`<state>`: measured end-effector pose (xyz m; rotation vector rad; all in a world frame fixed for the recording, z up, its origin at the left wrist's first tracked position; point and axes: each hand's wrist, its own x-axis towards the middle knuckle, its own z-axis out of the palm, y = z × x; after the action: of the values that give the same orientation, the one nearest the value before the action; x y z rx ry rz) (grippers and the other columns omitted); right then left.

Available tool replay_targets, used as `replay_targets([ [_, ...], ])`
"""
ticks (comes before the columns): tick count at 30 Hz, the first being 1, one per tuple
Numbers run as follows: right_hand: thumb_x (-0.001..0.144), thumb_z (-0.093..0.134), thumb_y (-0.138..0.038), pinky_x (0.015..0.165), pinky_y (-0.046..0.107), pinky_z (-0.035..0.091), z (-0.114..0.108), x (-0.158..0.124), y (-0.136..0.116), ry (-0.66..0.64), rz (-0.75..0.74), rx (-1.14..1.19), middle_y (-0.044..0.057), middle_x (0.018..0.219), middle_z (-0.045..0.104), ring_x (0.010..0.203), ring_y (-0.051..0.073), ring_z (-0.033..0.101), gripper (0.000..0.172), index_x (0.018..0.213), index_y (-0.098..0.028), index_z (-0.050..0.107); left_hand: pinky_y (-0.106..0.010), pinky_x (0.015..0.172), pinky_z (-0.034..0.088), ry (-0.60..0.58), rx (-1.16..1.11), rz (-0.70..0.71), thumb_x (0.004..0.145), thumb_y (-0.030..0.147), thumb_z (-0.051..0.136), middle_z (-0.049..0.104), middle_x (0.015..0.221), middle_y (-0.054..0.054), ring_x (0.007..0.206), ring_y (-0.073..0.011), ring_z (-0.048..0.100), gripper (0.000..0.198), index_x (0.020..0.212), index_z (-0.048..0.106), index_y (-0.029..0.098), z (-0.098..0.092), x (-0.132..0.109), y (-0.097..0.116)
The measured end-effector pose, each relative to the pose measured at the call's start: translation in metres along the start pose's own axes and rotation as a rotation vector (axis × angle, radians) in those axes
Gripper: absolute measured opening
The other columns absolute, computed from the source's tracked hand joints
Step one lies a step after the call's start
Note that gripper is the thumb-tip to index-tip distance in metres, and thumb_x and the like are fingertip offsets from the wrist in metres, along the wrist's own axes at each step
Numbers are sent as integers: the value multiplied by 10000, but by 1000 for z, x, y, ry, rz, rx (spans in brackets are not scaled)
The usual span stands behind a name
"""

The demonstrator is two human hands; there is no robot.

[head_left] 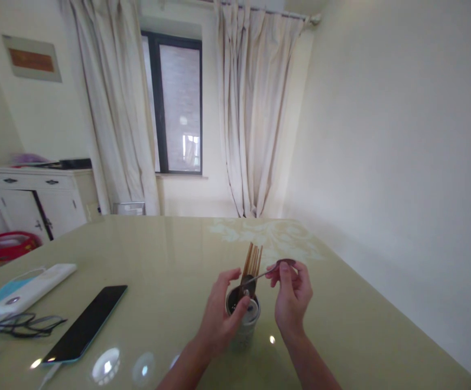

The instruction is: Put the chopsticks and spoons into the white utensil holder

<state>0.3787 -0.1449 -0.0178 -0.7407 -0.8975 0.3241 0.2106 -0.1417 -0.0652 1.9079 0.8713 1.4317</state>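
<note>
A round utensil holder (242, 331) stands on the table, with several wooden chopsticks (252, 261) and a dark spoon (250, 284) upright in it. My left hand (220, 317) is curved round its left side, the thumb across the front of the rim and the index finger reaching up toward the chopsticks. To the right, my right hand (291, 297) is closed on a metal spoon (268, 271), gripping it at the broad dark end. The thin handle slants down left over the holder's mouth. Its far tip lies near my left thumb, and I cannot tell whether they touch.
On the glossy table (170, 260), a dark phone (87, 323) with a cable lies to the left. Beyond it are folded glasses (28, 325), a white power bank (32, 290) and a blue mask (2, 298). A wall (401, 162) runs along the right edge.
</note>
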Motion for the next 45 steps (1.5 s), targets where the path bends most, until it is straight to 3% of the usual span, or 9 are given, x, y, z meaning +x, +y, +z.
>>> replay_targets([
  [4, 978, 742, -431, 475, 250, 503, -5, 3, 4, -64, -26, -72, 42, 718, 760, 541, 175, 684, 262, 965, -179, 669, -421, 963, 564, -172, -266, -175, 1040, 566, 533, 744, 1230, -128, 1068, -263, 741, 610, 1529, 403, 226, 2, 1, -1],
  [10, 961, 751, -318, 608, 297, 531, 0, -11, 4, -439, -234, -373, 40, 819, 707, 666, 177, 614, 106, 958, -227, 806, -410, 1022, 542, -202, -294, -97, 982, 642, 601, 718, 1333, -143, 1157, -286, 710, 651, 1462, 482, 218, 1, 3, 0],
  [16, 964, 743, -324, 623, 297, 501, -2, -9, 9, -366, -221, -420, 13, 843, 626, 657, 165, 547, 111, 1012, -234, 787, -433, 1065, 521, -214, -298, -111, 985, 647, 594, 705, 1337, -152, 1209, -299, 687, 697, 1502, 446, 203, 1, 2, -5],
  [22, 997, 692, -443, 623, 281, 491, -5, -9, 25, -262, -17, -285, -24, 780, 576, 670, 165, 553, 236, 1042, -214, 664, -442, 1039, 528, -137, -271, -140, 1020, 577, 578, 698, 1288, -143, 1195, -279, 684, 869, 1668, 138, 201, 5, 0, -7],
  [26, 957, 730, -504, 673, 287, 512, -3, -14, 34, -276, 93, -216, -19, 808, 600, 723, 177, 589, 327, 1070, -219, 616, -452, 1085, 517, -80, -253, -112, 988, 532, 654, 639, 1413, -150, 1252, -278, 652, 742, 1596, 350, 235, 6, 1, -2],
  [30, 951, 738, -519, 738, 292, 530, -3, -16, 39, -318, 173, -175, 1, 871, 638, 794, 188, 625, 344, 1075, -226, 610, -464, 1082, 519, -41, -220, -84, 980, 483, 678, 661, 1386, -133, 1251, -283, 649, 559, 1461, 523, 244, 6, 3, 4],
  [37, 925, 708, -663, 745, 299, 557, 2, -18, 39, -419, 351, -29, 25, 878, 718, 815, 209, 660, 464, 983, -204, 698, -430, 1032, 520, 28, -38, 7, 1023, 432, 605, 628, 1308, -117, 1221, -268, 621, 342, 1302, 653, 240, 2, 5, 6],
  [41, 848, 724, -770, 890, 379, 588, 3, -23, 39, -423, 512, 43, 83, 986, 788, 916, 260, 723, 637, 1067, -175, 786, -421, 1027, 517, 43, 24, 27, 1056, 399, 527, 622, 1211, -114, 1160, -260, 630, 285, 1205, 691, 220, 2, 4, 7],
  [45, 823, 742, -785, 957, 440, 585, 3, -24, 39, -431, 572, 89, 116, 1030, 815, 958, 294, 756, 665, 1055, -168, 826, -409, 994, 529, 35, 4, 30, 1059, 390, 511, 643, 1182, -111, 1129, -260, 642, 260, 1169, 667, 215, 4, 3, 8],
])
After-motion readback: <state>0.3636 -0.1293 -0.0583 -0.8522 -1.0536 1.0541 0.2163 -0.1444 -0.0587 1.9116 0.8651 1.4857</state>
